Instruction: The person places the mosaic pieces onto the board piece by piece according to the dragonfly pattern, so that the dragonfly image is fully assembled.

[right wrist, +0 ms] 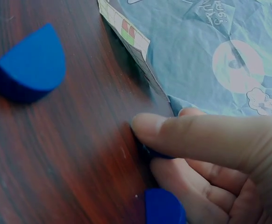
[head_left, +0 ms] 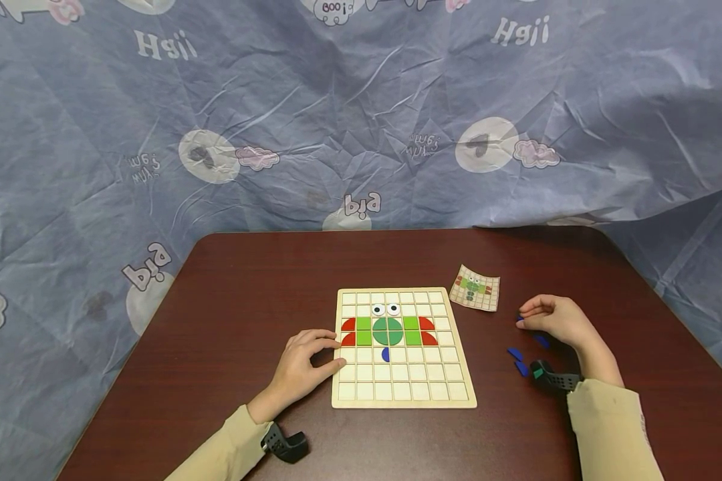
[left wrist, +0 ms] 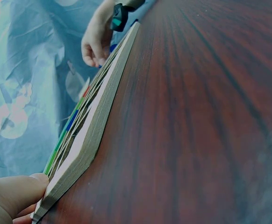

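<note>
A square wooden grid board [head_left: 403,394] lies on the table with flat shapes forming a figure: green squares, dark green quarter circles, red quarter circles, two eye pieces and a blue half circle [head_left: 386,355]. My left hand [head_left: 307,361] rests at the board's left edge; its thumb [left wrist: 21,191] touches the rim in the left wrist view. To the right of the board, my right hand [head_left: 556,321] pinches a blue piece [right wrist: 158,152] between thumb and fingers, mostly hidden by them. Other blue half-circle pieces [right wrist: 35,63] lie on the table beside that hand.
A small curled pattern card [head_left: 475,288] showing a similar figure lies beyond the board's upper right corner. The dark red wooden table [head_left: 265,274] runs back to a blue-grey printed cloth [head_left: 313,120] hanging behind it.
</note>
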Demonstrator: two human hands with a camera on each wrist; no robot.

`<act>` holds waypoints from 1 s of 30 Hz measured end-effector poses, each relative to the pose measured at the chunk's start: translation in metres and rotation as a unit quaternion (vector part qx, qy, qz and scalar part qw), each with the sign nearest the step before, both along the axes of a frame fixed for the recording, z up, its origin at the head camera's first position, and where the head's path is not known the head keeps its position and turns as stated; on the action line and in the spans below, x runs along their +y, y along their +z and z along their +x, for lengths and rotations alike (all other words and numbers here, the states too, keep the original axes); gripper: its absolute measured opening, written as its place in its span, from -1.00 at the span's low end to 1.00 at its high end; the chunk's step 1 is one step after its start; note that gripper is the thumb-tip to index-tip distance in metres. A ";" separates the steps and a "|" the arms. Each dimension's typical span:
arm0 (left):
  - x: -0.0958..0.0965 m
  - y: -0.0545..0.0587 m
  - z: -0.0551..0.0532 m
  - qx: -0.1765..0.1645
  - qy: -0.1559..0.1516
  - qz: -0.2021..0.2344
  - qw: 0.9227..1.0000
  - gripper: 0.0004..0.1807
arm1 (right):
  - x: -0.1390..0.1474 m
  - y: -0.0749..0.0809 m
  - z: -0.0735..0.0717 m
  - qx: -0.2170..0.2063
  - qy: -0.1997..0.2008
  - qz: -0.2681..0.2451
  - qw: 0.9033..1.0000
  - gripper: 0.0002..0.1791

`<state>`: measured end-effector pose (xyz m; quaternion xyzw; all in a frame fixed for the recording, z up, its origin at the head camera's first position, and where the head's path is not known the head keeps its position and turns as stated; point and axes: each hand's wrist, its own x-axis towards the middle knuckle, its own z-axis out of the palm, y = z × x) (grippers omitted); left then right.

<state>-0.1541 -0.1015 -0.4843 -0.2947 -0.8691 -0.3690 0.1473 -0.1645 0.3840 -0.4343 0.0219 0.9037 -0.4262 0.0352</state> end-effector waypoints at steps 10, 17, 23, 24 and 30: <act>0.000 -0.001 -0.001 0.004 0.003 -0.007 1.000 -0.72 | -0.013 0.009 -0.002 0.038 0.007 -0.021 0.999 -0.59; 0.000 -0.001 0.000 0.004 0.003 -0.007 1.000 -0.72 | -0.031 0.023 -0.003 0.078 0.016 0.042 0.996 -0.70; 0.000 -0.001 0.000 0.000 0.002 -0.007 1.000 -0.72 | -0.047 0.030 -0.004 0.097 0.028 0.029 0.994 -0.70; 0.000 -0.001 0.000 0.000 0.002 -0.007 1.000 -0.72 | -0.050 0.031 -0.004 0.096 0.031 0.021 0.995 -0.69; 0.000 -0.001 0.000 -0.001 0.002 -0.006 1.000 -0.72 | -0.067 0.035 -0.004 0.094 0.056 -0.028 0.994 -0.67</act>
